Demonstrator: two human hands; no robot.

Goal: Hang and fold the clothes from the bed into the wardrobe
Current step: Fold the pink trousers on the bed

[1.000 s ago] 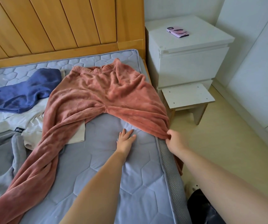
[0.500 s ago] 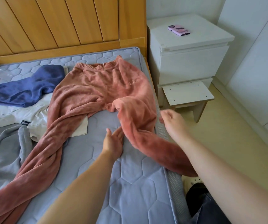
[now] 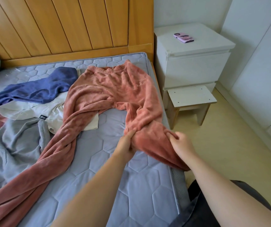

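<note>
Sprawling across the bed [image 3: 131, 177], the pink trousers [image 3: 115, 89] were seen with one leg bunched near the mattress edge, where the fabric was pinched in the grip of the left hand [image 3: 126, 146] and clutched in the grip of the right hand [image 3: 182, 145]. A blue garment [image 3: 38, 89], a white garment [image 3: 33, 110] and a grey garment [image 3: 17, 145] were strewn beside them. A phone [image 3: 183, 37] was laid on the white nightstand [image 3: 195, 68] beyond.

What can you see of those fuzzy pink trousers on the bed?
The salmon-pink fleece trousers lie spread on the grey-blue quilted mattress, ribbed waistband toward the wooden headboard. One leg trails twisted to the lower left, over a white garment; the other is bunched at the bed's edge, gripped by the left hand and right hand.
</note>
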